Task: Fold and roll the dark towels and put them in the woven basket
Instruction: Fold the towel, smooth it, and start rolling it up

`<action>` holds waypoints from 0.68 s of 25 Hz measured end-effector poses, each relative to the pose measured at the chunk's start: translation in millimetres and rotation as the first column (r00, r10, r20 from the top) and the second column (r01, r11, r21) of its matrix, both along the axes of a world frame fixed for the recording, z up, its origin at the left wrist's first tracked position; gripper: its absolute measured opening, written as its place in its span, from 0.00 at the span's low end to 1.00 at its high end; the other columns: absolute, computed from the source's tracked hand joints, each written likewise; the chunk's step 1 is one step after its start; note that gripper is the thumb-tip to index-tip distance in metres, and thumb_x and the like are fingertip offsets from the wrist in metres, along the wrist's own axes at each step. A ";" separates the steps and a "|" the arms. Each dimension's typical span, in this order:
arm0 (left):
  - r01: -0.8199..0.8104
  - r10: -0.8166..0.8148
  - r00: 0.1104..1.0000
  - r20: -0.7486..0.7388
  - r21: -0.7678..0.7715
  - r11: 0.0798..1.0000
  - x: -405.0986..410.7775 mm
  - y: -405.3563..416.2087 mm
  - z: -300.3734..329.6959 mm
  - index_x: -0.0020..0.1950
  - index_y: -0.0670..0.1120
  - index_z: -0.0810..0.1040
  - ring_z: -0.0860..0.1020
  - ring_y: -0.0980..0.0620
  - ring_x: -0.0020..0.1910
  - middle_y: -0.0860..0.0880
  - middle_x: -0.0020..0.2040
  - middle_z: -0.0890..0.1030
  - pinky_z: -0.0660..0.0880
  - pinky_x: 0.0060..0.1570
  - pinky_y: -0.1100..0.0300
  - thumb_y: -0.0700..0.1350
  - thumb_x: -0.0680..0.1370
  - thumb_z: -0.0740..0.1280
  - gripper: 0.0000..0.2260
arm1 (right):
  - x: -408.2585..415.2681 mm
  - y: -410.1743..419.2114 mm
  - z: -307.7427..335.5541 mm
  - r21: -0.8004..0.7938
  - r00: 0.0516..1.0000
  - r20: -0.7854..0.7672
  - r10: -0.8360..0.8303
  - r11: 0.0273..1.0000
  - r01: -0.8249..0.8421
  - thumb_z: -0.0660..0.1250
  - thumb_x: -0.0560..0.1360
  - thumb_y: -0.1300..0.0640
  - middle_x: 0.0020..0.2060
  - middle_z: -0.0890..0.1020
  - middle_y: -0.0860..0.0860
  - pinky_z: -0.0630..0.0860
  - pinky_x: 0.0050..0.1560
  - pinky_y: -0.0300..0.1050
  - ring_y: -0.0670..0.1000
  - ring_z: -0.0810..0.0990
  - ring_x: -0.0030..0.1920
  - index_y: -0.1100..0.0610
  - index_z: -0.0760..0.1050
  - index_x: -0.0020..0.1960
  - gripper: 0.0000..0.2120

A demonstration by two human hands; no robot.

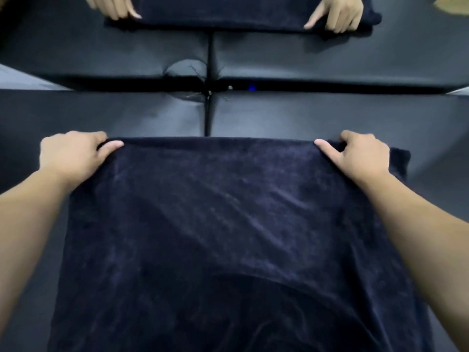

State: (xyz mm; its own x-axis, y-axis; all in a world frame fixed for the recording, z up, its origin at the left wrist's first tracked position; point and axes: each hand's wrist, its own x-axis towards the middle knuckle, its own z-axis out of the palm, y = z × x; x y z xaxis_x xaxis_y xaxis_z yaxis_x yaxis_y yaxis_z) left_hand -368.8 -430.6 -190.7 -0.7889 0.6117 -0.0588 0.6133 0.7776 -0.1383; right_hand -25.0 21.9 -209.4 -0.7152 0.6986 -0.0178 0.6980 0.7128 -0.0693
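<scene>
— Where is the dark towel (228, 224) right now?

— I see it spread flat across the near part of the black padded surface (304, 118), running from the seam (208, 115) in that surface down toward me and out of the bottom of the view. Its far edge lies straight across, just short of the seam's near end.

— And the hands?

— My left hand (73, 156) pinches the towel's far left corner, thumb on top of the cloth and fingers curled over the edge. My right hand (360, 156) grasps the far right corner the same way, thumb lying along the top. Just beyond the right hand a small flap of the towel sticks out sideways.

— Anything past the towel?

— Beyond the seam the surface meets a mirror (355, 59), and I see it all reflected there: the reflected towel (228, 11) at the top, with two reflected hands (337, 13) holding its corners. At the far top right of the towel a tan woven patch (451, 6) shows, too cut off for me to tell what it is.
</scene>
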 end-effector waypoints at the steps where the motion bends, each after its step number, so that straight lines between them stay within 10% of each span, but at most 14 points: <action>1: -0.017 0.017 1.000 -0.018 -0.030 0.999 -2.4 2.4 -1.5 0.34 0.51 0.67 0.80 0.36 0.37 0.45 0.34 0.76 0.68 0.36 0.53 0.70 0.79 0.49 0.27 | -3.8 3.6 -0.4 0.003 1.000 0.016 -0.019 1.000 0.019 0.52 0.71 0.21 0.27 0.70 0.48 0.63 0.34 0.48 0.58 0.72 0.36 0.53 0.65 0.34 0.35; 10: -0.086 0.087 0.987 -0.138 0.012 0.996 -1.9 48.4 -17.1 0.42 0.47 0.75 0.75 0.38 0.48 0.43 0.44 0.79 0.65 0.55 0.43 0.55 0.84 0.54 0.18 | -16.4 16.8 -6.3 0.168 0.998 -0.068 0.016 0.986 -0.004 0.54 0.82 0.37 0.35 0.80 0.60 0.67 0.46 0.56 0.64 0.75 0.41 0.56 0.70 0.36 0.26; 17: 0.027 -0.029 0.999 0.019 0.102 0.994 -6.7 73.3 -20.0 0.40 0.46 0.80 0.79 0.32 0.42 0.37 0.40 0.81 0.68 0.40 0.49 0.65 0.82 0.49 0.30 | -13.3 22.4 -9.3 0.000 0.987 -0.040 -0.156 0.988 0.156 0.51 0.81 0.34 0.30 0.73 0.56 0.68 0.39 0.51 0.65 0.77 0.38 0.56 0.65 0.32 0.30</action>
